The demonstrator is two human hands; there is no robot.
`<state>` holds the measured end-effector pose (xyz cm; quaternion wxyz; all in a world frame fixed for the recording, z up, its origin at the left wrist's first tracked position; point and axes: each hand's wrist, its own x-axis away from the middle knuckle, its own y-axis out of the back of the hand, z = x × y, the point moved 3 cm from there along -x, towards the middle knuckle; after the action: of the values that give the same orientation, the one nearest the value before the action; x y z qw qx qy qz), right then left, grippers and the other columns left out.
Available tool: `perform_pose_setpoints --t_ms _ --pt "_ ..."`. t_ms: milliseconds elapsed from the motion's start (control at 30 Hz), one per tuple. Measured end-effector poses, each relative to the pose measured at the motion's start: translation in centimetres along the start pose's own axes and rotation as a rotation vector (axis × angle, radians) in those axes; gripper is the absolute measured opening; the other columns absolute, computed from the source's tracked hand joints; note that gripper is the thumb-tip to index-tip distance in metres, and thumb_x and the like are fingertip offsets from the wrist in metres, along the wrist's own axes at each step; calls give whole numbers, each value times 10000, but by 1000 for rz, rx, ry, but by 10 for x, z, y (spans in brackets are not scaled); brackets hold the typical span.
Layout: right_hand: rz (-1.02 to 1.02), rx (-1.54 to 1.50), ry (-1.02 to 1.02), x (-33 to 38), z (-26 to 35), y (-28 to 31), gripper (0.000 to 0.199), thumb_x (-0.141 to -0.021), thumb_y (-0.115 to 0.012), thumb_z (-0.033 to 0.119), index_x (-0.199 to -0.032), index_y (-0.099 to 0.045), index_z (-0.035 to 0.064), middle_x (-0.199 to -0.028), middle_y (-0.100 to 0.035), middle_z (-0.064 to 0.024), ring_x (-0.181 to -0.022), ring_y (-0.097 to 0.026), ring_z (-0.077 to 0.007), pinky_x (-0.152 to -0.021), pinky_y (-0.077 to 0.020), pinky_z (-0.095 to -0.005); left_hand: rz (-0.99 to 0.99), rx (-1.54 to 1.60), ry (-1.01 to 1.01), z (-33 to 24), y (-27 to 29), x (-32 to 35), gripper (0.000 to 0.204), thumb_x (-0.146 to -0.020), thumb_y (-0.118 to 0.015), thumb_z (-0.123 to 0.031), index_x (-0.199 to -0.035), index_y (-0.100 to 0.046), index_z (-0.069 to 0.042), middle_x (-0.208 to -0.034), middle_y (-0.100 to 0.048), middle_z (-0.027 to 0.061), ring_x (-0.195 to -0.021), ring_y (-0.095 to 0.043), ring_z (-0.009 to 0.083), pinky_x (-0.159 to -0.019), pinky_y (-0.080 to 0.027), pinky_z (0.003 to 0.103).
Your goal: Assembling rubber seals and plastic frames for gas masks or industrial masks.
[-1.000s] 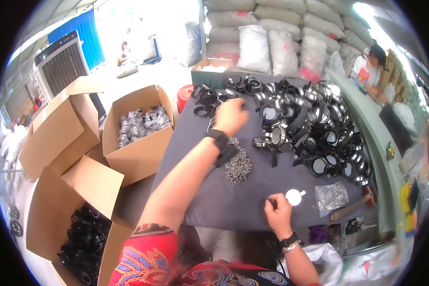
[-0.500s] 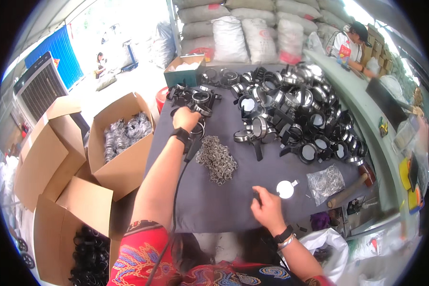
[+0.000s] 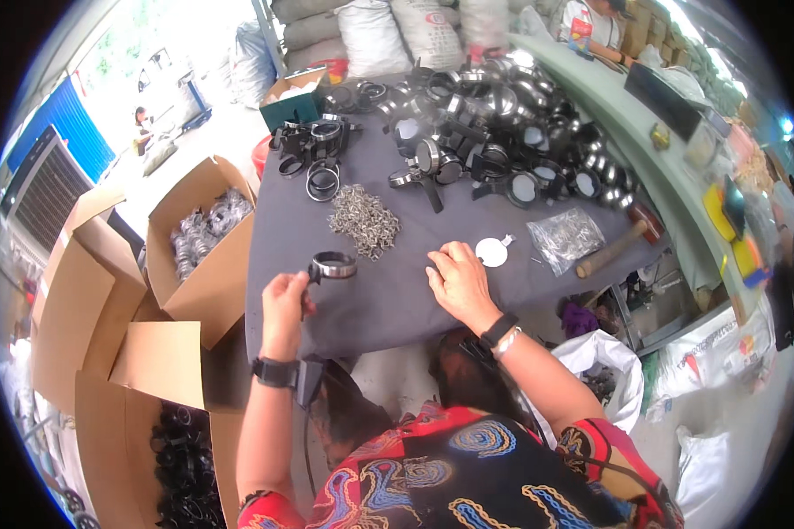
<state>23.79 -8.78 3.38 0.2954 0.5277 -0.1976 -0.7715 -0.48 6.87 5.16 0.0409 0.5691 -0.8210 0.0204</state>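
Observation:
My left hand [image 3: 284, 307] is closed on the black handle of a metal ring with a black handle [image 3: 335, 265], held above the table's near left part. My right hand [image 3: 459, 284] hovers near the front edge, fingers curled and pressed together; whatever they hold is hidden. Just beyond it lies a white disc with a small metal tab [image 3: 492, 253]. A heap of small metal fittings [image 3: 363, 222] rests between the hands, farther back. Behind that sit several loose ringed parts with black handles [image 3: 324, 179].
A large pile of similar ringed parts [image 3: 512, 132] covers the table's far right. A clear bag of small metal pieces [image 3: 566, 240] and a wooden-handled hammer [image 3: 610, 250] lie right. Cardboard boxes [image 3: 163, 300] stand left. Beyond the green counter [image 3: 591, 106] sits another person [image 3: 595, 26].
My left hand has drawn back from the far left group, bringing one ringed part toward me. My right hand has turned palm-down and come nearer the white disc. The view has shifted.

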Motion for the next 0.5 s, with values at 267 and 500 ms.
perform_pose_setpoints --t_ms 267,500 --pt "221 610 -88 -9 -64 53 98 -798 -547 124 -825 -592 41 -864 -611 -115 -848 -601 -303 -733 -496 -425 -1 -202 -144 26 -8 29 336 -836 -676 -74 -1119 -550 55 -696 -616 58 -621 -589 100 -545 -462 251" --pt "541 599 127 -8 -103 66 91 -825 -567 112 -862 -592 32 -858 -625 -146 -830 -629 -330 -722 -513 -427 201 65 -116 35 -26 34 577 -870 -624 -12 -1395 -389 24 -928 -629 45 -847 -577 81 -766 -486 240"
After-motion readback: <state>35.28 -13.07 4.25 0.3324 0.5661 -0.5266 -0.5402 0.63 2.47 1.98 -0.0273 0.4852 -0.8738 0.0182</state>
